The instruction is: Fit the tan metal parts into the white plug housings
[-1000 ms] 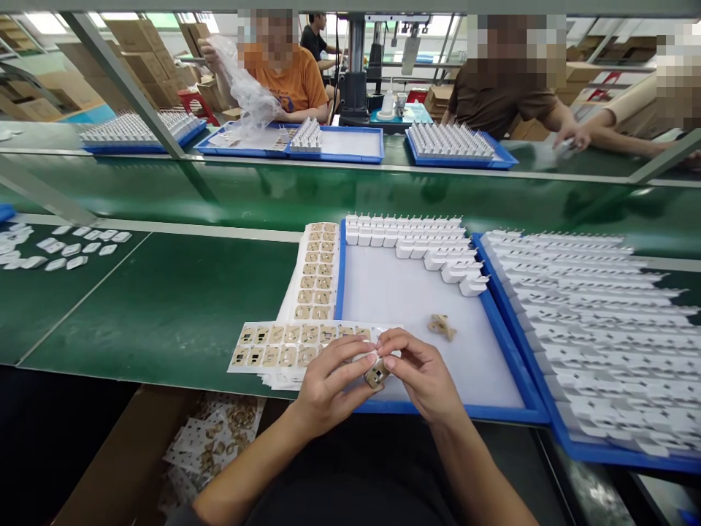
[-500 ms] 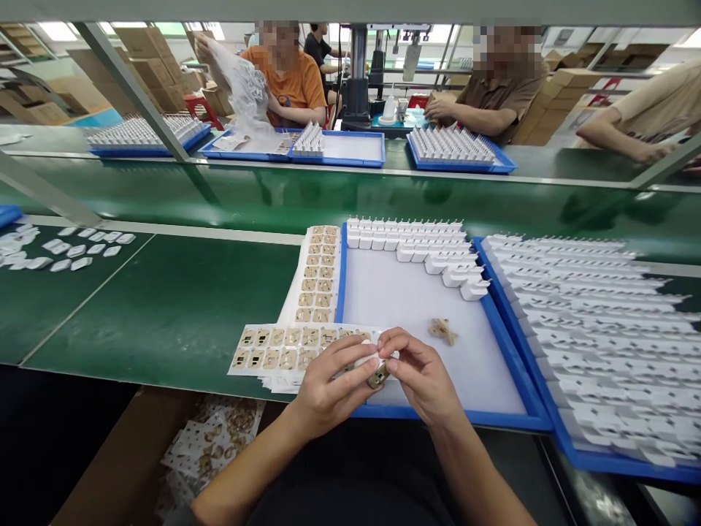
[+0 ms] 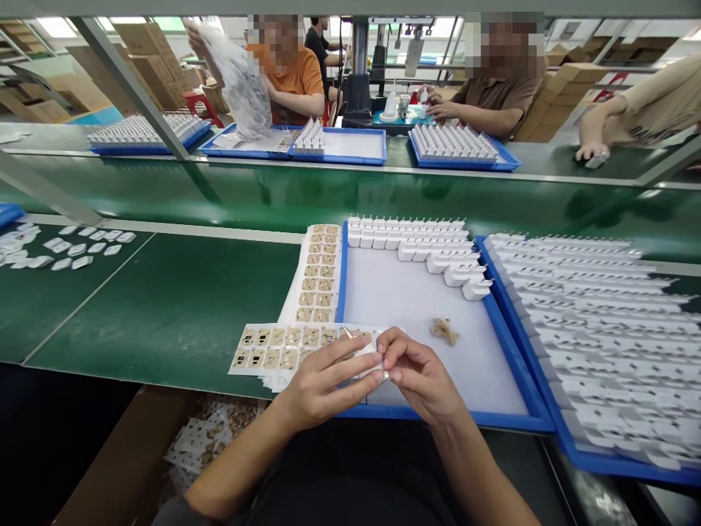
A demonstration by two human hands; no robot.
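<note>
My left hand (image 3: pixel 328 376) is closed around a white plug adapter (image 3: pixel 368 359), mostly hidden by the fingers, with a metal pin showing at its upper left. My right hand (image 3: pixel 419 372) pinches the adapter's right end, thumb and index fingertips close together. Beneath the hands lies a sheet of tan die-cut stickers (image 3: pixel 290 347), overlapping the left edge of a blue-rimmed tray (image 3: pixel 432 415). Similar white adapters (image 3: pixel 405 234) stand in stepped rows at that tray's back and right. A small crumpled clump of tan sticker scraps (image 3: pixel 444 331) rests on the tray floor.
Right of me a second blue tray (image 3: pixel 580 456) is packed with white adapters. A stack of sticker sheets (image 3: pixel 318 274) lies left of the near tray. White pieces (image 3: pixel 69 248) are scattered farther left. A box of scraps (image 3: pixel 211 431) is below the bench. People work across the line.
The adapter has turned in my hands: the tan patterned face seen before is hidden, and a metal pin now shows. Across the line, one person's hand has moved onto a small object.
</note>
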